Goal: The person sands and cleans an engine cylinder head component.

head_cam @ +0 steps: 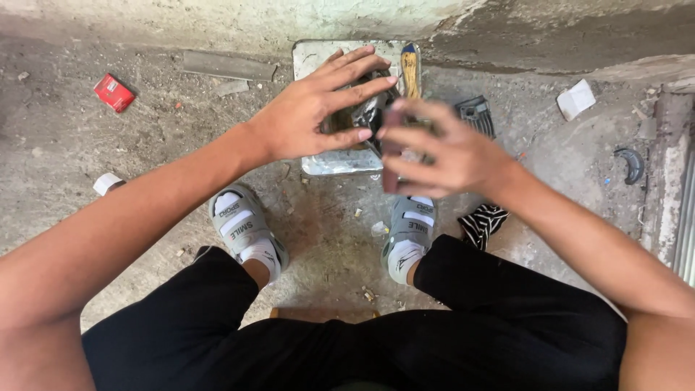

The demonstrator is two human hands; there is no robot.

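My left hand point(308, 116) reaches over a shallow metal tray point(333, 165) on the concrete floor. Its fingers and thumb close around a dark, shiny metal part point(356, 116) above the tray. My right hand point(449, 156) is just right of it, blurred, with its fingers wrapped around a dark flat piece point(392, 156) whose kind I cannot make out. The two hands nearly touch above the tray. A brush with a wooden handle point(410, 72) lies along the tray's right side.
My feet in grey sandals point(242, 228) flank the spot below the tray. A red box point(114, 93), a black grille piece point(476, 114), a striped cloth point(483, 223), a white scrap point(575, 99) and a curved dark piece point(633, 165) lie around. A rough wall runs behind.
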